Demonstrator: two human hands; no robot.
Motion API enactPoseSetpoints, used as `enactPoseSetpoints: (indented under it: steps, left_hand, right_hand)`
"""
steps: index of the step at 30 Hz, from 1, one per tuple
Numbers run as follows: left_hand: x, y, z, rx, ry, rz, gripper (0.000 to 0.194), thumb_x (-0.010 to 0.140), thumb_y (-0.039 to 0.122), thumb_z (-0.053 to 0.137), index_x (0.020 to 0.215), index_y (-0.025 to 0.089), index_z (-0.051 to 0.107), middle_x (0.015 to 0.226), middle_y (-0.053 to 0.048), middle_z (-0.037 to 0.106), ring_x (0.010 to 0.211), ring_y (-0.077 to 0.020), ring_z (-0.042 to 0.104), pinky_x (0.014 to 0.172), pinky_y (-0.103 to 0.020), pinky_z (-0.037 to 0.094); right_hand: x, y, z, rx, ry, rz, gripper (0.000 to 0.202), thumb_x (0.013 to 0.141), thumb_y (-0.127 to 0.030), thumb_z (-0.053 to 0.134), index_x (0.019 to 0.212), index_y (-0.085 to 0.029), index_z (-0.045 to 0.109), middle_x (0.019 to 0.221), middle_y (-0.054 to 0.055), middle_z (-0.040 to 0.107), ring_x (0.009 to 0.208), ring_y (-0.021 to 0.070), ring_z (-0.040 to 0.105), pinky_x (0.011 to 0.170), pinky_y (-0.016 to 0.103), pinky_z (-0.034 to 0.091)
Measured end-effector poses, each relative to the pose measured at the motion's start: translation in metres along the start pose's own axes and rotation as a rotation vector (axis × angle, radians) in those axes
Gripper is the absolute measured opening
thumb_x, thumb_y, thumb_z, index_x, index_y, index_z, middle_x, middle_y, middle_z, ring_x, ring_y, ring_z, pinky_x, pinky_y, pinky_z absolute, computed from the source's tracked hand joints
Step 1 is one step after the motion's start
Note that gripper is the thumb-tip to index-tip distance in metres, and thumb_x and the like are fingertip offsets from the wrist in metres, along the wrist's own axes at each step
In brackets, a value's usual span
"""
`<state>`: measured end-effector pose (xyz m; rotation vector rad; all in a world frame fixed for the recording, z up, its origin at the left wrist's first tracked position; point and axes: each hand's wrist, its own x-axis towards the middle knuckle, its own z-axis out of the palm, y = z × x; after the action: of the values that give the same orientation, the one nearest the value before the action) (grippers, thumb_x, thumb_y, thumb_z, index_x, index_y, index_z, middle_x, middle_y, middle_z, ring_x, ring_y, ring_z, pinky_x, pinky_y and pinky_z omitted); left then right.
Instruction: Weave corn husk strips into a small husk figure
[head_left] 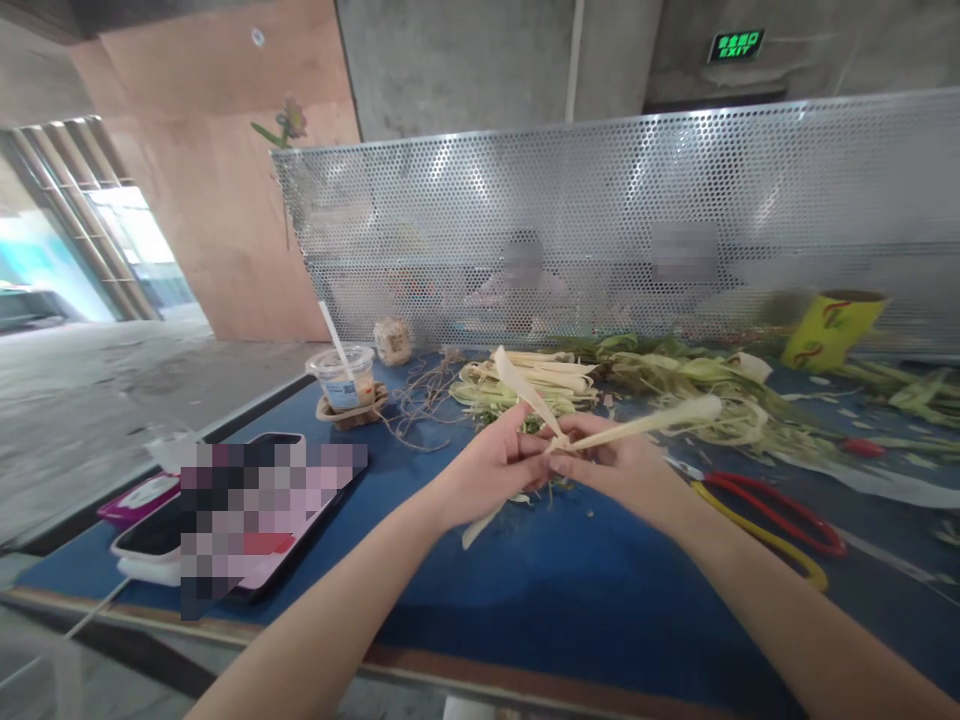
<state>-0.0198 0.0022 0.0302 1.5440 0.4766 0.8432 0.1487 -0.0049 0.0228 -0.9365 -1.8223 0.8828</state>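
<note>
Where the hands meet: pale corn husk strip (652, 420), crossed at the fingertips above the blue tabletop (480, 600); one end up, the other out over the right hand. One strip or two, cannot tell.
Left hand (491, 465): fingers closed, pinching husk near the crossing.
Right hand (622, 465): thumb and fingers curled in, gripping husk at the crossing.
Husk risk: dry fiber could split if pulled hard; crossing could slip loose if either pinch eases.
Loose-end risk: long end could snag the husk pile (667, 368) behind if swung back.
Tool with red and yellow handles (832, 543): just beside right forearm; a wide elbow swing could knock it.
Cup (341, 388): left of the twine (427, 395), well apart from hands; a far left reach could tip it.
Near edge (450, 670): wood-trimmed, under the forearms; working room between it and hands.
Far edge: perforated metal screen (450, 200) limits forward reach.
</note>
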Motion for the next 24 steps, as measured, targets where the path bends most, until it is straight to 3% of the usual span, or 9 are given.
enactPoseSetpoints:
  steps: [3,6,10,14,18,20,24]
  left_hand:
    - [-0.001,0.001,0.0,0.021,-0.015,-0.025,0.063,0.079,0.022,0.055,0.131,0.018,0.019,0.054,0.006,0.05,0.047,-0.0057,0.042,0.048,-0.018,0.032]
    - [-0.002,0.005,0.003,0.095,0.042,-0.077,0.075,0.08,0.022,0.053,0.135,0.017,0.003,0.047,0.008,0.049,0.041,-0.0064,0.044,0.044,-0.017,0.032]
    - [-0.003,0.007,0.009,0.088,0.073,-0.176,0.079,0.079,0.022,0.052,0.136,0.017,-0.004,0.063,-0.001,0.064,0.038,-0.0059,0.046,0.041,-0.019,0.035]
    - [-0.002,0.005,0.008,0.098,0.055,-0.169,0.063,0.08,0.022,0.051,0.133,0.019,0.019,0.082,-0.008,0.068,0.039,-0.0048,0.048,0.044,-0.02,0.039]
    - [-0.002,0.007,0.001,0.165,0.185,-0.081,0.045,0.08,0.022,0.049,0.123,0.012,0.039,0.062,-0.001,0.063,0.04,-0.0054,0.049,0.04,-0.017,0.033]
    - [-0.001,0.009,-0.001,0.141,0.24,-0.063,0.043,0.079,0.023,0.051,0.119,0.01,0.044,0.057,0.0,0.06,0.041,-0.0055,0.048,0.041,-0.017,0.031]
    - [0.0,0.007,-0.002,0.122,0.215,-0.059,0.037,0.071,0.028,0.061,0.104,0.012,0.059,0.054,0.001,0.056,0.045,-0.0056,0.046,0.042,-0.017,0.031]
  right_hand:
    - [-0.002,-0.004,0.002,-0.171,0.062,-0.073,0.017,0.071,-0.033,0.061,0.082,-0.02,0.064,0.078,0.002,0.061,0.071,0.0154,0.057,0.061,0.025,0.045]
    - [-0.003,-0.007,0.002,-0.209,0.126,-0.116,0.013,0.07,-0.031,0.061,0.071,-0.019,0.064,0.073,0.002,0.061,0.066,0.014,0.056,0.057,0.023,0.044]
    - [-0.002,-0.007,0.0,-0.159,0.206,-0.056,0.015,0.071,-0.031,0.059,0.067,-0.017,0.062,0.068,0.002,0.061,0.061,0.0132,0.054,0.051,0.023,0.041]
    - [0.0,-0.002,-0.004,-0.031,0.166,0.018,0.018,0.071,-0.035,0.059,0.073,-0.017,0.061,0.064,0.001,0.06,0.059,0.0132,0.055,0.052,0.024,0.043]
    - [0.002,0.002,-0.009,0.086,0.079,0.038,0.038,0.066,-0.032,0.065,0.101,-0.019,0.055,0.087,0.005,0.063,0.071,0.0161,0.06,0.06,0.028,0.05]
    - [0.002,0.003,-0.01,0.074,0.054,0.026,0.038,0.066,-0.031,0.066,0.1,-0.019,0.055,0.091,0.006,0.062,0.074,0.0168,0.06,0.064,0.03,0.051]
    - [0.0,0.0,-0.007,0.021,-0.004,-0.025,0.021,0.071,-0.033,0.061,0.088,-0.021,0.06,0.088,0.003,0.063,0.082,0.0169,0.06,0.071,0.028,0.049]
